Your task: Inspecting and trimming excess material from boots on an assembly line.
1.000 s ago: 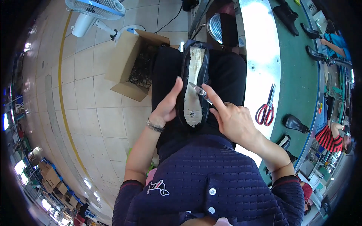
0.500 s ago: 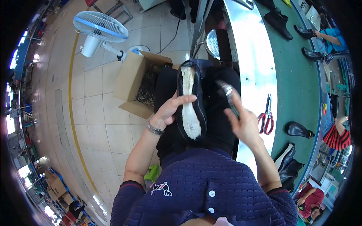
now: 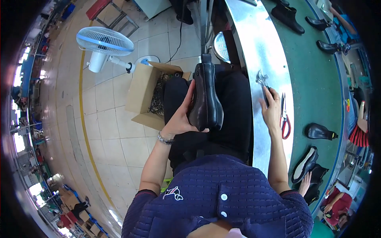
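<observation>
My left hand (image 3: 180,121) is wrapped round the heel end of a black leather ankle boot (image 3: 206,95), held over my lap with its sole turned out of sight. On the metal bench to the right, my right hand (image 3: 272,109) has its fingers round the dark handle of a metal pincers-like tool (image 3: 262,77), whose shiny head lies on the bench. Scissors with red handles (image 3: 285,125) lie just right of that hand.
A green conveyor belt (image 3: 297,63) beyond the bench carries several black boots (image 3: 287,18). Another person's hand (image 3: 305,184) touches a boot there. To my left stand an open cardboard box (image 3: 139,89) with dark tangled material and a white fan (image 3: 105,41).
The boot has turned from its pale sole to its black upper. My right hand has moved right from over my lap to the bench with the tool. Another person's hand has appeared.
</observation>
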{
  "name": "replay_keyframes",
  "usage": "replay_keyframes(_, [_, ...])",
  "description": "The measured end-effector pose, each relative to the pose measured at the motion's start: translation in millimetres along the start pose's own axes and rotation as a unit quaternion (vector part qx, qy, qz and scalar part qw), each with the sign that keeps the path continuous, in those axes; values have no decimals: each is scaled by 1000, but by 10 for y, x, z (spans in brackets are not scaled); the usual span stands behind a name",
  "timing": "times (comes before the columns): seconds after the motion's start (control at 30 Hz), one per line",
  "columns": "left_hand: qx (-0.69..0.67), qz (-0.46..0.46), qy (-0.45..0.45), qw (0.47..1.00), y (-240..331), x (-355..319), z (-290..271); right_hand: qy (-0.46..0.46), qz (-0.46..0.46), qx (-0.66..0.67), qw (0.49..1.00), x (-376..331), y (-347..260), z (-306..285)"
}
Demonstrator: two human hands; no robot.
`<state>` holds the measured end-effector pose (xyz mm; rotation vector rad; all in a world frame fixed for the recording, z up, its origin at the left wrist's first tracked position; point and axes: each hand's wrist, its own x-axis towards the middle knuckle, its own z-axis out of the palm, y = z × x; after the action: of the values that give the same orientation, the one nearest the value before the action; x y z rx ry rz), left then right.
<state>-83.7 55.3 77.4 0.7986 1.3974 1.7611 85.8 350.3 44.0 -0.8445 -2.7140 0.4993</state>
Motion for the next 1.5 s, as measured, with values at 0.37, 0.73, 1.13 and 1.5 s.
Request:
replay_keyframes(0.37, [-227, -102, -109, 962, 53, 377, 462, -345, 31, 566, 748, -434, -883, -202])
replay_keyframes(0.73, [130, -7, 114, 985, 297, 757, 246, 178, 398, 518, 735, -297, 429, -432])
replay_keyframes(1.13, [571, -117, 315, 749, -959, 118, -527, 156, 203, 51, 965, 885, 1690, -644])
replay_keyframes(1.5, [563, -180, 348, 727, -819, 436, -372, 221, -60, 14, 973, 4338, 2075, 175])
